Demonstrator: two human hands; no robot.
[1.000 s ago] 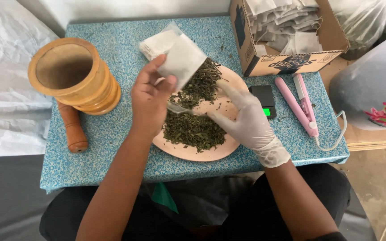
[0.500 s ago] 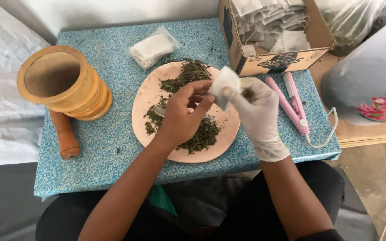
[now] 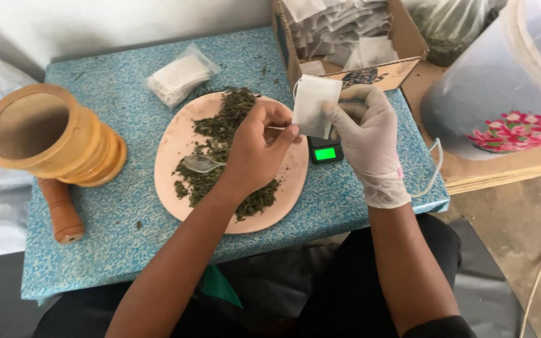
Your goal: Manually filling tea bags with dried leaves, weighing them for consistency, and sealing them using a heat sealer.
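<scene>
Left hand (image 3: 255,150) pinches the bag's (image 3: 313,105) lower corner, thumb and fingers together on it; the gloved right hand (image 3: 365,141) grips its other edge. The bag hangs above the scale (image 3: 325,152), just past the plate (image 3: 176,144). Spoon (image 3: 200,164) lies in the leaves (image 3: 220,134). Risk: thin paper tearing if both hands pull apart, or an elbow nudging the plate. Far off, the box (image 3: 402,44) of bags.

Head view, steeply down, close above table (image 3: 114,231)
</scene>
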